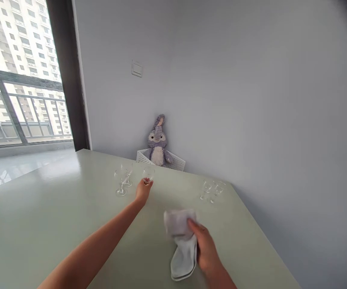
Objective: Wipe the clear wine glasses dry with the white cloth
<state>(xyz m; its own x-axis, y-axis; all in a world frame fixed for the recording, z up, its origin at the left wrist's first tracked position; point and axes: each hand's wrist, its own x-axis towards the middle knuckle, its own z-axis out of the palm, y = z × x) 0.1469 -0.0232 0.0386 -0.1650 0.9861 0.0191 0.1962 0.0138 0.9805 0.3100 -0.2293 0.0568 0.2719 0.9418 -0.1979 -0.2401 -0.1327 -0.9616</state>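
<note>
Out over the far part of the table, my left hand (pixel 143 190) is closed around a clear stemmed glass (pixel 148 173), whose bowl shows above the fingers. Just left of it stand two more stemmed glasses, one nearer (pixel 120 181) and one behind it (pixel 128 172). Closer to me, my right hand (pixel 205 245) grips a white cloth (pixel 183 241) between thumb and fingers. The cloth is folded at the top, hangs loose below, and is slightly blurred. Right of centre, several small clear glasses (pixel 212 190) stand close together.
The pale green table (pixel 101 224) meets the grey wall (pixel 266 100) on the right. Past its far edge, a plush rabbit (pixel 157 148) sits in a white perforated basket (pixel 177 163). A light switch (pixel 137 69) is on the wall. At left is a window (pixel 19 80) with a railing.
</note>
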